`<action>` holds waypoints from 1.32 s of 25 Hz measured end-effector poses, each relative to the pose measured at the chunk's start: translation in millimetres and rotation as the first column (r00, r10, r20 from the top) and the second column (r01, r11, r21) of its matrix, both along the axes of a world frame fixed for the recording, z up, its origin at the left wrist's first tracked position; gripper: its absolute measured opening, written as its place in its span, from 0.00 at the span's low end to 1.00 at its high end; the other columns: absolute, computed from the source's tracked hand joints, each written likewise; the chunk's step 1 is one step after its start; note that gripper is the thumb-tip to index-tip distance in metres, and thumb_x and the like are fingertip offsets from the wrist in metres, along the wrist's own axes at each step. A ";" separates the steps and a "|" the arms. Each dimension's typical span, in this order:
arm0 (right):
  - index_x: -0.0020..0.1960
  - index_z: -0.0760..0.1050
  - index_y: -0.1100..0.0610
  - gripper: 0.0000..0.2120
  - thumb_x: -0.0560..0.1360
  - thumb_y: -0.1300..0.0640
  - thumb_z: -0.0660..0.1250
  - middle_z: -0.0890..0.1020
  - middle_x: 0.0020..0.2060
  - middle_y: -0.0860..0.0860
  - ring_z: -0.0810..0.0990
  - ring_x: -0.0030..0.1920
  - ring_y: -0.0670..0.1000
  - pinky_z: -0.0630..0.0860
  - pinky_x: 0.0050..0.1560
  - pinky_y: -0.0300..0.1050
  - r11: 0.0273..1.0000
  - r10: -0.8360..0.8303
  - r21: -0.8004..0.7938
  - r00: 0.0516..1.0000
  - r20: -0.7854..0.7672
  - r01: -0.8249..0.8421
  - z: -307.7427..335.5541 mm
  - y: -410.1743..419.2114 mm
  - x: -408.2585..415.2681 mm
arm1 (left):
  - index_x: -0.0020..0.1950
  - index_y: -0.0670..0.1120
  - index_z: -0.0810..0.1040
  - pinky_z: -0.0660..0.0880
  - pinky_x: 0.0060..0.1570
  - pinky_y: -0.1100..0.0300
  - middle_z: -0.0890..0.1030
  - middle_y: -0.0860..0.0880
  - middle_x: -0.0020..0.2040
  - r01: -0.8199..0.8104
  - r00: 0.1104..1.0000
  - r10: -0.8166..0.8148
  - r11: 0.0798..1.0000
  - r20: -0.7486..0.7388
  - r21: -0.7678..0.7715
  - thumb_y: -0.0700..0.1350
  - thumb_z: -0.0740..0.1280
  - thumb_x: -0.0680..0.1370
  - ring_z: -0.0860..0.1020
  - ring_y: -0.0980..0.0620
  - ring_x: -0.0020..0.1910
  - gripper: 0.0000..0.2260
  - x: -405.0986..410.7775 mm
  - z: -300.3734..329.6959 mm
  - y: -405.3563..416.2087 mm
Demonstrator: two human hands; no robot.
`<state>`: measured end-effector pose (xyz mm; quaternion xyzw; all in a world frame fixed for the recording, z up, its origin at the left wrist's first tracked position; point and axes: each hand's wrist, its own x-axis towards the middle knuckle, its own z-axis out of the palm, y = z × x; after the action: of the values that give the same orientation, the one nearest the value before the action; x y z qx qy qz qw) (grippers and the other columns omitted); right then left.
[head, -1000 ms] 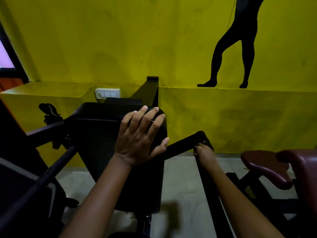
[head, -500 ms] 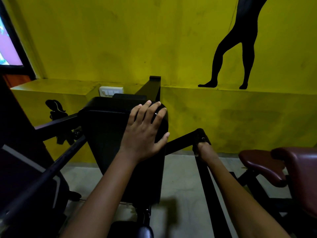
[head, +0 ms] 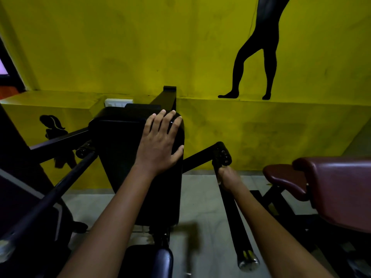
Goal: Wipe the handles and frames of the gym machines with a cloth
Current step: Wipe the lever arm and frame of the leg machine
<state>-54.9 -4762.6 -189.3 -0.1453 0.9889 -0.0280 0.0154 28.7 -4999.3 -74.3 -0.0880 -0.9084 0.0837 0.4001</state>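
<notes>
Black back pad point(head: 128, 157): upright, centre of view, taken as landmark; mounted on a black frame post point(head: 168, 97) that rises behind its top edge.

Left hand point(head: 160, 141): laid flat on the upper right part of the pad, fingers straight and spread, thumb out at the pad's right edge; nothing is grasped.

Right hand point(head: 227, 177): seen right of the pad and lower, fingers curled round a black handle bar point(head: 236, 221), just below the bar's bolted joint point(head: 221, 155). Whether a cloth is held under this hand cannot be told; no cloth is made out in the view.

Handle bar: run from the joint down toward the viewer, ended in a metal cap point(head: 248, 261).

Second bar point(head: 50, 197): left of the pad, slanted down toward the near left corner.

Maroon padded seat point(head: 285, 179): right of the pad, beyond the right hand, with a maroon pad point(head: 341, 189) beside it.

White switch plate point(head: 118, 102): behind the pad, on the yellow wall point(head: 140, 47).

Black figure silhouette point(head: 255, 57): painted on the wall, above and right of the pad.
</notes>
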 end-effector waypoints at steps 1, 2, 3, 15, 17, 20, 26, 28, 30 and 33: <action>0.55 0.75 0.65 0.09 0.76 0.67 0.61 0.78 0.54 0.61 0.78 0.55 0.60 0.74 0.50 0.49 1.000 -0.007 0.015 1.000 -0.007 0.007 1.4 0.0 7.2 | 0.73 0.45 0.64 0.53 0.73 0.47 0.66 0.42 0.72 -0.002 1.000 0.002 1.000 0.006 0.000 0.59 0.60 0.73 0.61 0.41 0.72 0.32 0.1 0.4 -0.4; 0.55 0.75 0.65 0.09 0.76 0.67 0.61 0.78 0.54 0.61 0.78 0.55 0.60 0.75 0.51 0.50 0.999 -0.010 0.031 1.000 -0.016 0.010 2.2 0.1 13.4 | 0.73 0.45 0.63 0.53 0.73 0.47 0.66 0.42 0.72 -0.004 1.000 0.004 1.000 0.010 0.000 0.59 0.60 0.73 0.61 0.41 0.72 0.32 0.0 0.6 -0.6; 0.55 0.75 0.65 0.09 0.76 0.67 0.62 0.78 0.53 0.61 0.78 0.55 0.60 0.75 0.51 0.50 0.999 -0.011 0.053 1.000 -0.026 0.012 2.9 0.5 20.4 | 0.73 0.45 0.63 0.52 0.73 0.47 0.66 0.42 0.72 -0.002 1.000 0.002 1.000 0.013 0.001 0.59 0.61 0.73 0.61 0.41 0.72 0.32 0.3 0.4 -0.2; 0.49 0.77 0.63 0.07 0.71 0.68 0.66 0.80 0.49 0.59 0.80 0.50 0.58 0.75 0.46 0.46 0.999 0.029 0.029 0.999 -0.035 -0.028 -4.7 15.2 78.6 | 0.74 0.44 0.62 0.51 0.73 0.46 0.66 0.40 0.72 -0.001 0.999 0.002 1.000 0.048 -0.014 0.55 0.67 0.72 0.62 0.39 0.72 0.34 8.2 0.7 1.4; 0.49 0.77 0.63 0.07 0.71 0.68 0.65 0.80 0.49 0.59 0.80 0.49 0.59 0.75 0.46 0.46 1.000 0.026 0.009 0.999 -0.035 -0.026 -2.6 16.2 89.6 | 0.74 0.44 0.61 0.52 0.74 0.46 0.65 0.40 0.72 0.005 0.998 -0.005 1.000 0.061 -0.012 0.54 0.68 0.72 0.62 0.39 0.72 0.34 9.9 2.2 0.5; 0.48 0.77 0.62 0.06 0.71 0.66 0.65 0.80 0.49 0.59 0.80 0.50 0.59 0.75 0.47 0.46 1.000 0.011 -0.011 1.000 -0.025 -0.011 1.9 19.6 105.9 | 0.75 0.44 0.61 0.54 0.74 0.45 0.64 0.40 0.73 0.005 0.996 -0.003 1.000 0.092 -0.018 0.53 0.68 0.73 0.61 0.39 0.73 0.34 11.2 5.2 -0.9; 0.46 0.78 0.64 0.06 0.70 0.67 0.65 0.81 0.48 0.60 0.80 0.49 0.60 0.74 0.44 0.45 0.998 -0.032 -0.061 0.999 0.014 0.033 9.6 27.7 139.1 | 0.75 0.43 0.60 0.51 0.74 0.46 0.63 0.40 0.74 0.013 0.991 -0.013 1.000 0.130 -0.006 0.51 0.68 0.73 0.59 0.39 0.74 0.34 14.3 8.2 -0.1; 0.45 0.79 0.62 0.06 0.70 0.66 0.66 0.81 0.47 0.59 0.81 0.49 0.60 0.74 0.44 0.44 0.996 -0.046 -0.080 0.999 0.023 0.048 12.8 30.7 150.1 | 0.76 0.43 0.60 0.50 0.74 0.46 0.62 0.40 0.74 0.016 0.990 -0.015 1.000 0.142 -0.009 0.51 0.68 0.73 0.58 0.39 0.74 0.34 15.4 9.7 -0.3; 0.46 0.80 0.61 0.07 0.70 0.66 0.66 0.81 0.48 0.59 0.81 0.50 0.60 0.75 0.45 0.45 0.994 -0.063 -0.088 0.998 0.023 0.065 16.7 33.3 162.6 | 0.76 0.43 0.59 0.49 0.74 0.46 0.61 0.40 0.75 0.024 0.987 -0.022 1.000 0.156 -0.009 0.51 0.67 0.74 0.57 0.39 0.75 0.34 16.6 11.3 -0.6; 0.48 0.81 0.61 0.09 0.69 0.66 0.67 0.82 0.49 0.59 0.81 0.50 0.60 0.76 0.48 0.47 0.994 -0.071 -0.083 0.997 0.032 0.073 18.3 37.5 178.9 | 0.76 0.43 0.59 0.49 0.74 0.45 0.61 0.39 0.75 0.032 0.984 -0.030 0.999 0.175 -0.007 0.51 0.68 0.74 0.57 0.39 0.75 0.34 18.1 13.0 -0.9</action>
<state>124.0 -4725.2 -170.9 -0.1098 0.9911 -0.0724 0.0228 46.8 -5000.2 -61.4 -0.1112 -0.9381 0.0737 0.3196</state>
